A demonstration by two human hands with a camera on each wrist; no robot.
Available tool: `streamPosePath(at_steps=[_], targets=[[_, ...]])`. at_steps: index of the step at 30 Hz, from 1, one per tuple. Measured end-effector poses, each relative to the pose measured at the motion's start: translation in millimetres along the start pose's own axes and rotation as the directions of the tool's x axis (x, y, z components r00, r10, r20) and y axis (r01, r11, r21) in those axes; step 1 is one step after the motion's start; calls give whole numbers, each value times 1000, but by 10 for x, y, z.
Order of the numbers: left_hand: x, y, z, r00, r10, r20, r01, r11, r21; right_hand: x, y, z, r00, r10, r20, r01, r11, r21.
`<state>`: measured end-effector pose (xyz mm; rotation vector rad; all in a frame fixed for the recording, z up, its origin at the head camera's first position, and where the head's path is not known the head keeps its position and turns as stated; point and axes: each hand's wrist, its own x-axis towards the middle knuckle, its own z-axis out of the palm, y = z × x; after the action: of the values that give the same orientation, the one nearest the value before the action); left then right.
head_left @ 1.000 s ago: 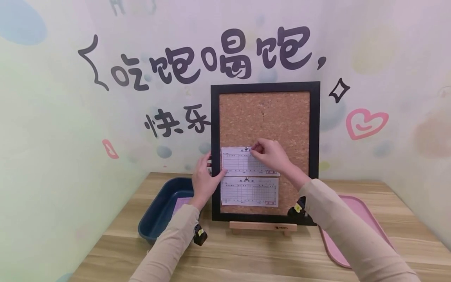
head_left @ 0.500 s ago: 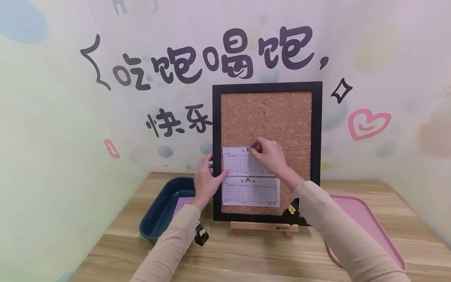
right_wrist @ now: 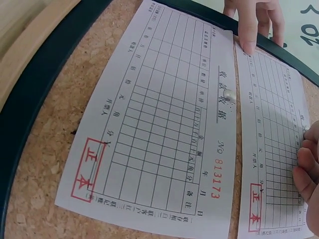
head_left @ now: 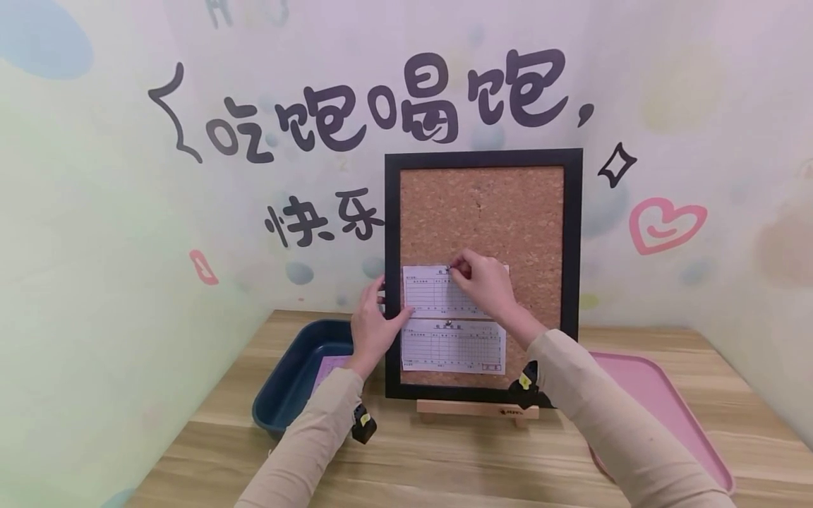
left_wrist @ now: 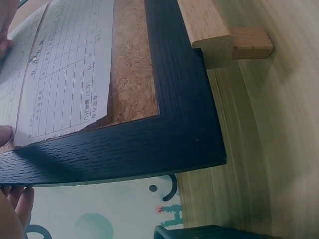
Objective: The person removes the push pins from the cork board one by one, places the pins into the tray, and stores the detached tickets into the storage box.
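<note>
A framed corkboard (head_left: pixel 483 212) stands upright with two white receipt slips pinned one above the other. My left hand (head_left: pixel 371 326) grips its left edge, thumb on the front at the upper slip's lower left corner, fingers behind. At the top middle of the upper receipt (head_left: pixel 422 291), my right hand (head_left: pixel 488 283) pinches a small push pin (head_left: pixel 447 269), mostly covered by the fingertips. The lower receipt (head_left: pixel 451 351) lies flat against the cork. A clear-looking pin (right_wrist: pixel 229 94) sits in its heading in the right wrist view.
A wooden easel (head_left: pixel 457 408) holds the board on the wood-grain table (head_left: pixel 406 466). To the left is a navy tray (head_left: pixel 269 406) with a purple paper (head_left: pixel 327 368) inside. A pink tray (head_left: pixel 660 402) lies at the right, partly behind my right sleeve. The painted wall is close behind.
My right wrist and forearm have shifted slightly inward and down while the fingertips stay at the pin. The left hand keeps its hold; the head view has drifted a little.
</note>
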<state>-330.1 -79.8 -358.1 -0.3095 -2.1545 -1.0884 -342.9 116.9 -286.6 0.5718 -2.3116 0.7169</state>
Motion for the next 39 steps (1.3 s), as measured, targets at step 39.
streamPosePath(at_steps=[39], targets=[[-5,21,-18,1000,-8,7,8,1000,-8,39,-72,-61,989,34,146,-24,998,-65]])
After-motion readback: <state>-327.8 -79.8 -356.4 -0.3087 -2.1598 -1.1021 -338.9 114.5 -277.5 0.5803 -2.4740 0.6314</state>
